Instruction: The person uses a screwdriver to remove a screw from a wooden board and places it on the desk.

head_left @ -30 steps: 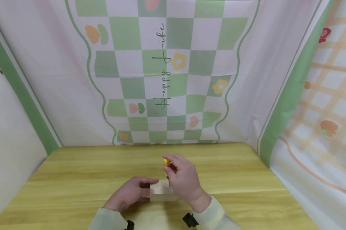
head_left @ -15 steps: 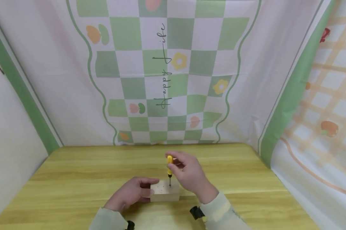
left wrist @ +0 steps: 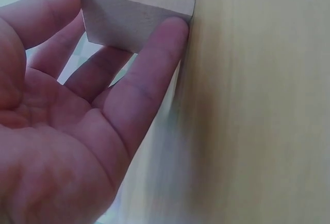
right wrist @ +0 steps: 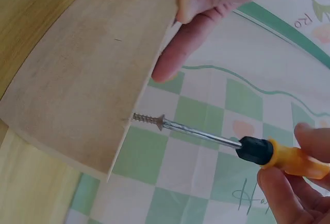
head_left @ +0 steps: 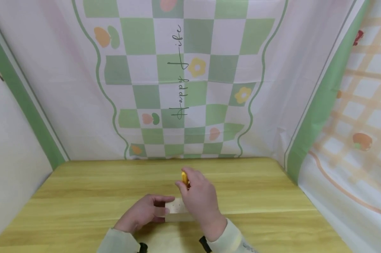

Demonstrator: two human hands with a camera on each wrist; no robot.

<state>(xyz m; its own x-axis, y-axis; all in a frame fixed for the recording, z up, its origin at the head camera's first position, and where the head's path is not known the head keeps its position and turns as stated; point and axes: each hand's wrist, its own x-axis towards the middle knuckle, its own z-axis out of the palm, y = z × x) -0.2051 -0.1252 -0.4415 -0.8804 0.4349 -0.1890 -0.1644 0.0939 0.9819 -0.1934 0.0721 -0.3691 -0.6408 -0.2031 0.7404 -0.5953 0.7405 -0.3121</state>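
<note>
A pale wooden block (head_left: 176, 207) rests on the table, with small dark holes in its top. My left hand (head_left: 143, 212) holds its left end, thumb on the near side; in the left wrist view, fingertips press the block's end (left wrist: 118, 26). With my right hand (head_left: 201, 200) I pinch the yellow handle of a screwdriver (right wrist: 258, 151) above the block. In the right wrist view its steel shaft meets the head of a screw (right wrist: 148, 119). The screw's tip is at the block's top face, most of its thread still showing. My right hand hides the block's right end in the head view.
The wood-grain table (head_left: 98, 182) extends around both hands. Behind it hangs a green-and-white checked cloth (head_left: 190, 95), with an orange-checked cloth (head_left: 361, 116) at the right. Each wrist wears a black strap (head_left: 143, 247).
My right hand swung out to the right, uncovering the screwdriver, then turned back left over the block's right end. The left hand and the block have stayed in place.
</note>
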